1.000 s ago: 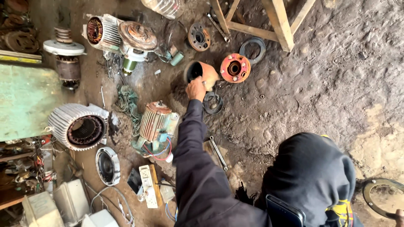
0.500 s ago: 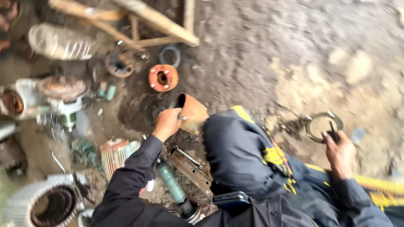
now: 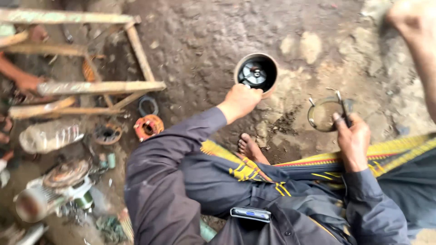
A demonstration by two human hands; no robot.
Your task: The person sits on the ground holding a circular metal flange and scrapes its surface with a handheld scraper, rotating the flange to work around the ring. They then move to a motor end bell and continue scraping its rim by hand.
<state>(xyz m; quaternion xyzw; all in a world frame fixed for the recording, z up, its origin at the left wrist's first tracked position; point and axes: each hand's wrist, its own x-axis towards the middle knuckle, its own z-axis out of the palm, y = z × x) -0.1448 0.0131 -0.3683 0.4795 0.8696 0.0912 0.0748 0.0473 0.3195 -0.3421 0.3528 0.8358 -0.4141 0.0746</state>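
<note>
Head view is looking down past my knees at the dirt floor (image 3: pixel 190 41). My left hand (image 3: pixel 240 100) is gripping the near rim of the round housing (image 3: pixel 255 72), fingers closed over its edge, so the housing is sitting open-side up on the floor just ahead of my bare foot (image 3: pixel 250 149). My right hand (image 3: pixel 352 138) is pinching a thin metal ring (image 3: pixel 324 114) with wire ends, fingers curled tight round its near side, held just off the floor to the right of the housing.

I am judging that the grip on the rim is shallow, so I am keeping the housing level and the thumb clear of the dark part inside.

Open room is lying ahead and between the two hands, on bare dirt. Left is crowded: a wooden frame (image 3: pixel 100 86), an orange flange (image 3: pixel 149 127) and motor parts (image 3: pixel 59 190). Another person's arm (image 3: pixel 420 50) is reaching in at upper right, near the ring.
</note>
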